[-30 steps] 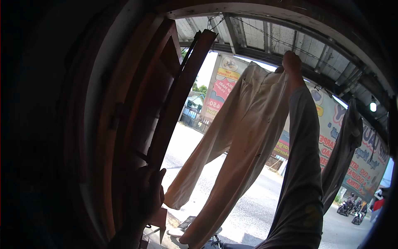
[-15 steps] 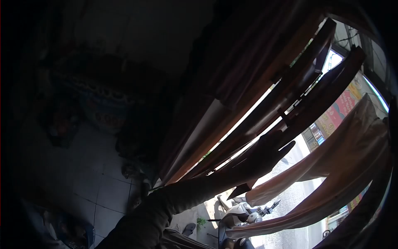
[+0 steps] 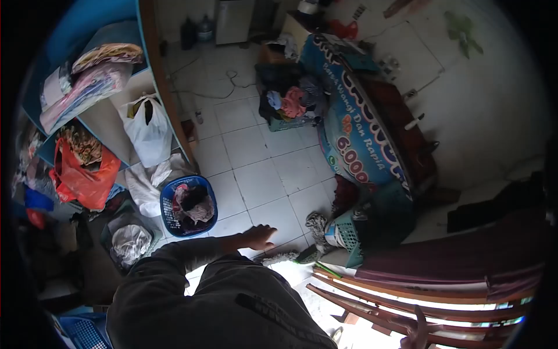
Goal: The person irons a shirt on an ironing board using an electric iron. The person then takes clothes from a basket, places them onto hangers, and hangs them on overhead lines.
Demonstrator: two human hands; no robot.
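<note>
My left hand (image 3: 258,237) reaches out over the white tile floor (image 3: 256,180), fingers stretched and holding nothing. At the lower right, my right hand (image 3: 417,330) is beside the dark wooden slats (image 3: 372,308), one digit pointing up. Its lower part is cut off by the frame edge, and whether it touches the slats is unclear. A blue laundry basket (image 3: 189,231) of crumpled clothes stands left of my left hand. To its right is a green basket (image 3: 347,239) with cloth in and around it.
A shelf unit (image 3: 152,75) at the left holds folded, wrapped laundry, a white plastic bag (image 3: 148,131) and a red plastic bag (image 3: 90,174). A counter with a blue banner (image 3: 354,122) stands at the right, a clothes crate (image 3: 288,123) beside it. A purple curtain (image 3: 447,250) hangs above the slats.
The view has swung from the slats and the bright street outside to the room's floor. A hand stretched toward the slats before; now both hands show, the left one over the tiles.
</note>
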